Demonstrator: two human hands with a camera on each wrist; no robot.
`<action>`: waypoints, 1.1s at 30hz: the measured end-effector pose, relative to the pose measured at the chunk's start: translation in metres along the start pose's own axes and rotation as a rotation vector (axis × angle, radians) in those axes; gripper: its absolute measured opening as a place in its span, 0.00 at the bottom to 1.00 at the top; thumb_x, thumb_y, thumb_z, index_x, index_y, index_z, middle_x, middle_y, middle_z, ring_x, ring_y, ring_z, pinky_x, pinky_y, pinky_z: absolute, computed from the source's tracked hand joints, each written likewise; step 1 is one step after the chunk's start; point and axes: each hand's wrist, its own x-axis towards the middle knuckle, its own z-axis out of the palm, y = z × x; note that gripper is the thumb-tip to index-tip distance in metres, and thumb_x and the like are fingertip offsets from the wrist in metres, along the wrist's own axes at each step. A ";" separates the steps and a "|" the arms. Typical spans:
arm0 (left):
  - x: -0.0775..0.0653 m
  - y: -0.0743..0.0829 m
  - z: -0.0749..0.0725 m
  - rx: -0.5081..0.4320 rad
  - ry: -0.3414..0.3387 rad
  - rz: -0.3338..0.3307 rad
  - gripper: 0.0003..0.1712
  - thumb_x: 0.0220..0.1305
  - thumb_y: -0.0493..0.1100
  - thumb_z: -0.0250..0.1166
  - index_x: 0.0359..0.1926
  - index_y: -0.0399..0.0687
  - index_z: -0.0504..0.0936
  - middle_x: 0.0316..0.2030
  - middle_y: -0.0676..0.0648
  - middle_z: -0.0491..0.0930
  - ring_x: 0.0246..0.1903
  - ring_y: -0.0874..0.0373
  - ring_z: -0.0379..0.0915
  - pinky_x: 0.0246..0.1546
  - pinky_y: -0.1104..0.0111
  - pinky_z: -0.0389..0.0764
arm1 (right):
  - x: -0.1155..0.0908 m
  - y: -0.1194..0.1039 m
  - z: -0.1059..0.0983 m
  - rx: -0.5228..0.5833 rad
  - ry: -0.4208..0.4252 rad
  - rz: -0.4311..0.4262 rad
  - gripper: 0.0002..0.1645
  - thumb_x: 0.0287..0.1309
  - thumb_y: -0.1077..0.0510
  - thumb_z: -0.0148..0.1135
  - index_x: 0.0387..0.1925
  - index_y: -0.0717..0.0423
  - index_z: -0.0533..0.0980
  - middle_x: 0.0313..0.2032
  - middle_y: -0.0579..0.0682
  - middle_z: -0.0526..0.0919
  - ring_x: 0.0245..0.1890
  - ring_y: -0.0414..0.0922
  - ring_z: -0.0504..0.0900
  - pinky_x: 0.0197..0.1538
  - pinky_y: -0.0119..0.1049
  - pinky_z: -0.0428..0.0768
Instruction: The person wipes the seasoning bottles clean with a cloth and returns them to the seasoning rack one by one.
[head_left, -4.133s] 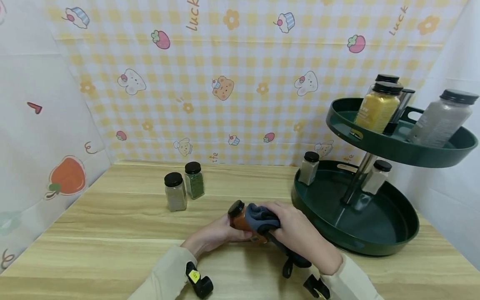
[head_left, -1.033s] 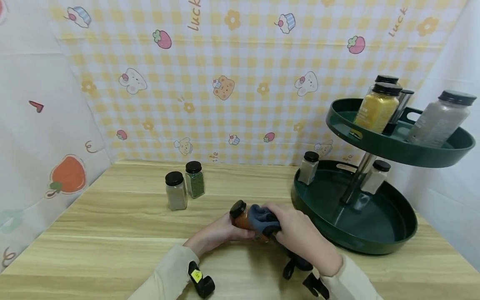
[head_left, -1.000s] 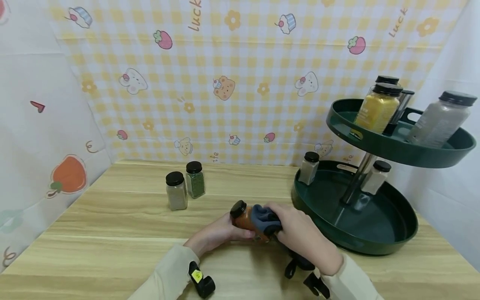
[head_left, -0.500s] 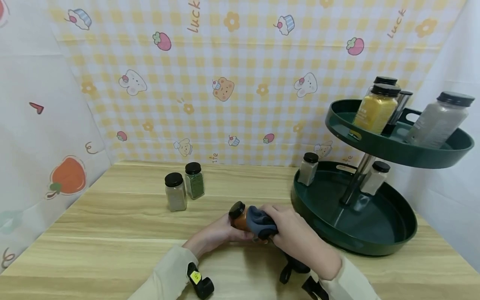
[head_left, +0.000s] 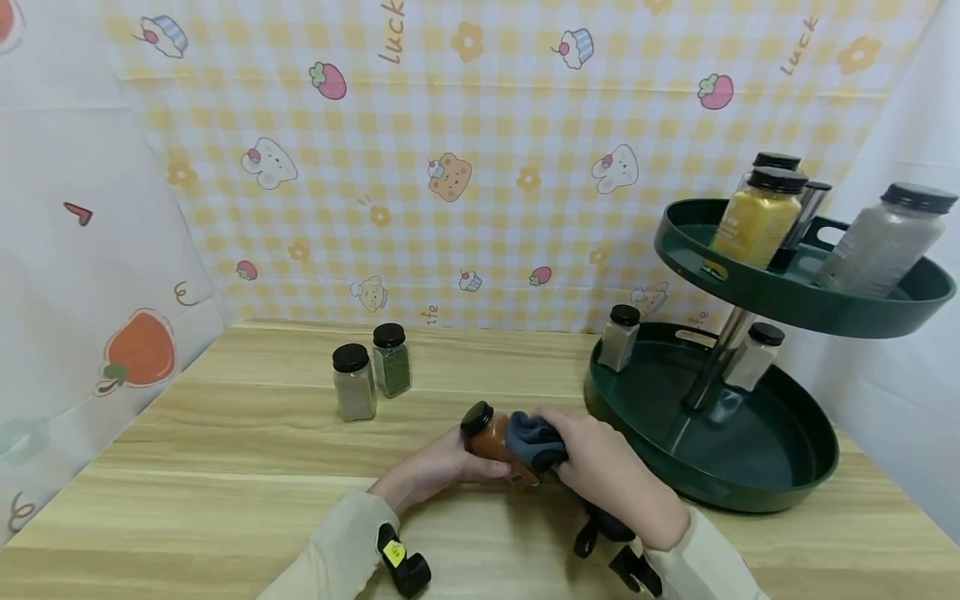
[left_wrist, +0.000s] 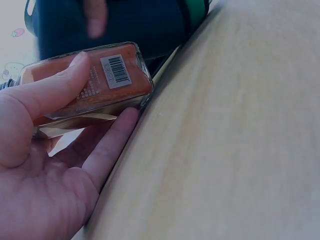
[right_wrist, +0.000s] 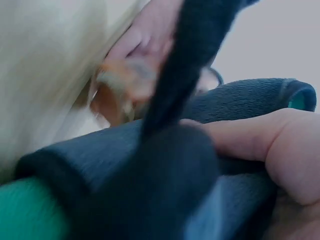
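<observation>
Low over the table, my left hand (head_left: 442,467) grips a glass spice jar (head_left: 489,438) of orange powder, tilted, its black lid to the upper left. In the left wrist view the thumb lies along the jar's labelled face, where a barcode label (left_wrist: 116,71) shows, and fingers support it from below. My right hand (head_left: 603,467) holds a bunched dark grey-blue cloth (head_left: 531,440) against the jar's side, covering part of it. Folds of this cloth, with black edging and a green patch (right_wrist: 32,212), fill much of the right wrist view.
A jar of greyish powder (head_left: 354,392) and a jar of green herbs (head_left: 392,367) stand behind and left. At right rises a dark green two-tier rack (head_left: 712,483); its lower tray bears two small jars, its upper tray several larger ones, including a yellow one (head_left: 757,221).
The right hand and cloth shift back and forth along the jar; since half a second ago they moved slightly right, baring more of it. The left hand's grip stays the same.
</observation>
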 end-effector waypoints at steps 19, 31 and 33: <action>0.001 0.000 -0.003 0.009 -0.041 0.025 0.31 0.55 0.35 0.65 0.61 0.43 0.68 0.53 0.43 0.75 0.48 0.55 0.76 0.50 0.62 0.76 | -0.005 -0.011 0.001 0.039 0.068 -0.193 0.30 0.44 0.69 0.67 0.51 0.47 0.74 0.42 0.47 0.80 0.41 0.45 0.81 0.42 0.42 0.79; 0.001 0.000 0.001 -0.024 0.015 -0.017 0.32 0.56 0.35 0.66 0.61 0.42 0.65 0.53 0.41 0.75 0.49 0.52 0.76 0.50 0.62 0.77 | 0.001 0.009 -0.001 -0.051 -0.031 0.028 0.29 0.39 0.74 0.64 0.45 0.48 0.74 0.40 0.50 0.82 0.35 0.44 0.78 0.37 0.42 0.77; 0.001 0.000 0.001 -0.024 0.024 -0.017 0.32 0.55 0.35 0.66 0.61 0.41 0.65 0.52 0.41 0.75 0.49 0.52 0.76 0.49 0.61 0.77 | 0.001 0.010 0.000 -0.079 -0.034 0.033 0.28 0.40 0.73 0.65 0.45 0.48 0.74 0.39 0.50 0.82 0.33 0.44 0.78 0.35 0.42 0.76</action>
